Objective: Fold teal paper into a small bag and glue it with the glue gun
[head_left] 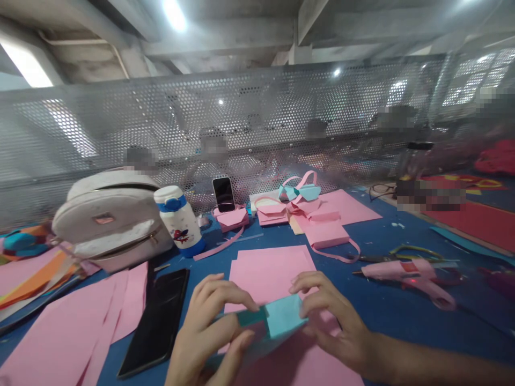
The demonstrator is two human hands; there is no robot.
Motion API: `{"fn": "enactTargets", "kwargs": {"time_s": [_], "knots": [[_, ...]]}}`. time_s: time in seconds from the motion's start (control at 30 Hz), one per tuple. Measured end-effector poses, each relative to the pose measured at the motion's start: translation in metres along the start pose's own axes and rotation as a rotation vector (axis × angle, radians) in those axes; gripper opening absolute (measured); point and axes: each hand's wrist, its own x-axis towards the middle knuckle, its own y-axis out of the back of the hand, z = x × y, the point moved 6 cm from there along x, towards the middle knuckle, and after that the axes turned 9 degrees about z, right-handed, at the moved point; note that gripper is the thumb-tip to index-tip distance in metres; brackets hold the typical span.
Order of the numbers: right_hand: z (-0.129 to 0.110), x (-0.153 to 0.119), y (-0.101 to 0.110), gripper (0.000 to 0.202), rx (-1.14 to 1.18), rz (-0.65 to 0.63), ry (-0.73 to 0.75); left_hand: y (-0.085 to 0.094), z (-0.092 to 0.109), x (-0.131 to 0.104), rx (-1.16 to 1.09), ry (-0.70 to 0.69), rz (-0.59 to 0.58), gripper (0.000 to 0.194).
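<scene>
Fingers (227, 294) of the left hand (209, 329) are curled around a folded turquoise paper piece (285, 316), with the index fingertip on its upper part and the thumb along the near side. Facing them, the bent fingers of the right hand (341, 319) grasp its right end, thumb lower and index finger higher. So the piece sits between the 2 sets of fingers, slanted, its left part mostly hidden behind the left fingers.

Beneath the fingers and running out beyond them, pink sheets (269, 268) lie overlapping on the blue table (386, 321). Just left of the left fingers a black phone (156, 321) lies flat; farther left of them spreads more pink paper (76, 332). Beyond the left fingers stands a white bottle (176, 214) with a blue band and base, and to its left a pale backpack (112, 220).

Ahead of the fingers and well apart from them, a 2nd phone (223, 194) is propped upright behind a small pink bag (232, 219) with a loose strap. To the right of that are another pink bag (271, 214) and a turquoise bag (306, 193); closer to the right fingers lies a pink bag with a looped strap (328, 236). Off to the right of the right fingers lies a pink glue gun (414, 273), showing 1 red light.
</scene>
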Motion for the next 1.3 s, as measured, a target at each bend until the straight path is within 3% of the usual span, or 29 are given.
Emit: {"fn": "enactTargets", "kwargs": {"time_s": [0.23,0.43,0.77,1.3], "knots": [[0.0027,0.0000,-0.0001,0.011,0.010,-0.005,-0.020,0.0019,-0.0046,-0.0028,-0.009,0.067,0.087,0.019],[0.0033,-0.0034,0.0003,0.014,0.011,-0.007,-0.024,0.0027,-0.0038,-0.0024,0.043,0.024,0.126,0.018],[0.0008,0.0004,0.0007,0.009,-0.007,0.004,-0.019,0.0060,-0.0007,-0.0030,0.089,-0.051,0.058,0.025],[0.0049,-0.0016,0.0008,0.015,-0.017,0.019,0.000,-0.0020,-0.0024,-0.0044,-0.071,0.033,0.080,0.016]]}}
